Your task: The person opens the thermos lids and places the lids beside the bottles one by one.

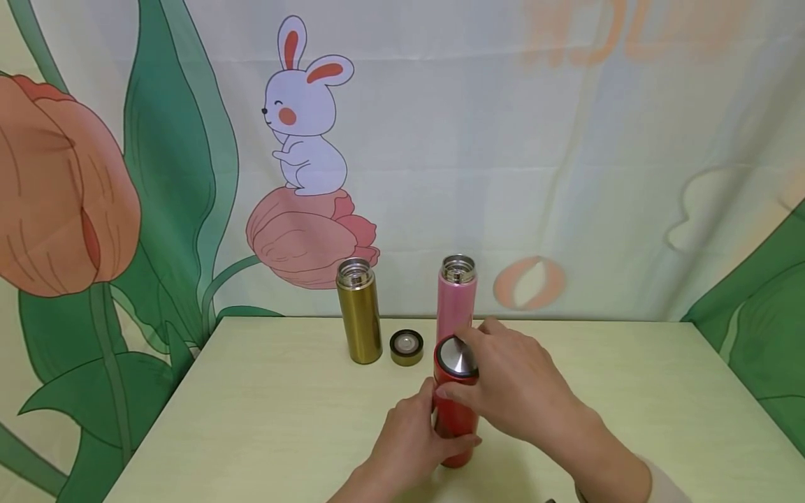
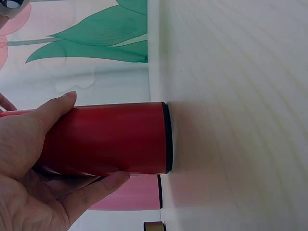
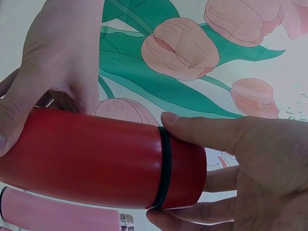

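A red thermos bottle with a silver-topped lid stands upright at the near middle of the table. My left hand grips its body, thumb on one side and fingers on the other. My right hand holds the lid from the right. In the right wrist view, a dark ring separates the red lid from the body. Close to the table is the bottle's black base; whether it touches cannot be told. Behind the red bottle, partly hidden, stands a lidless pink thermos bottle.
A lidless gold thermos bottle stands at the back left. Beside it a gold lid lies with its inside facing up. The pale wooden table ends against a printed cloth backdrop.
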`<state>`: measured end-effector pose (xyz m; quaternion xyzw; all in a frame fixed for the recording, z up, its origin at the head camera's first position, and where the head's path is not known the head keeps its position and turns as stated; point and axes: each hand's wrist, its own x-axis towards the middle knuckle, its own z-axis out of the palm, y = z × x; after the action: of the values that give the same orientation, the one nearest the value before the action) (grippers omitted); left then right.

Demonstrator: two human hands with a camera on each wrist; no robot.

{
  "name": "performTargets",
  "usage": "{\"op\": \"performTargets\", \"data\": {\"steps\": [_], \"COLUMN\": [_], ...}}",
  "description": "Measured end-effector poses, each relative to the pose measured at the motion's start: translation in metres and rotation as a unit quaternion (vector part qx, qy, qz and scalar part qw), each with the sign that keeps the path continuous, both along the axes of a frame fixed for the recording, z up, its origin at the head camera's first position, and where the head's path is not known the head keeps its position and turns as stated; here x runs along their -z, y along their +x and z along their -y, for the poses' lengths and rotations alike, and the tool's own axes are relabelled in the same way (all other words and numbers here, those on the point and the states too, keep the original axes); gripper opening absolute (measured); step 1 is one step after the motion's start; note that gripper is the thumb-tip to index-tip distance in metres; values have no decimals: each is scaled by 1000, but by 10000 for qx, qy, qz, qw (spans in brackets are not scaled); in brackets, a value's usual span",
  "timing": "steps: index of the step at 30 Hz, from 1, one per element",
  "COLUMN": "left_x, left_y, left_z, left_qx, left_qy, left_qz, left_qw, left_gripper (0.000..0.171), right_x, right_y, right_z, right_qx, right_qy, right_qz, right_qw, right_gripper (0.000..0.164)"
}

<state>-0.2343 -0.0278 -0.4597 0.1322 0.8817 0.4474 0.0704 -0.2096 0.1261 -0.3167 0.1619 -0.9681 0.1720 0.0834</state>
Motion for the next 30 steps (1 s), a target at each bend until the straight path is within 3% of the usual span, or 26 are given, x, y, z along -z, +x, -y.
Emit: {"op": "performTargets", "data": {"steps": [15,24,30], "left_x": [2,1,1], "left_y": [0,-1,-1], "left_z": [2,1,1], "left_qx": [96,111,99], "left_qy": [75,116,104], "left_qz": [-110,11,-33], "left_qw": [9999,9999,9999], "left_gripper": [72,71,68], "right_x": [-2,-7,-9], "right_y": [-4,-7,-10], "right_z": [-6,-16,-19], "right_qx": [-832,-1247,-1342], "right_qy": [-46,-230,-280], "right_qz": [91,521,818], "right_qw": [9965,9906,9872], "right_gripper": [31,58,65]}}
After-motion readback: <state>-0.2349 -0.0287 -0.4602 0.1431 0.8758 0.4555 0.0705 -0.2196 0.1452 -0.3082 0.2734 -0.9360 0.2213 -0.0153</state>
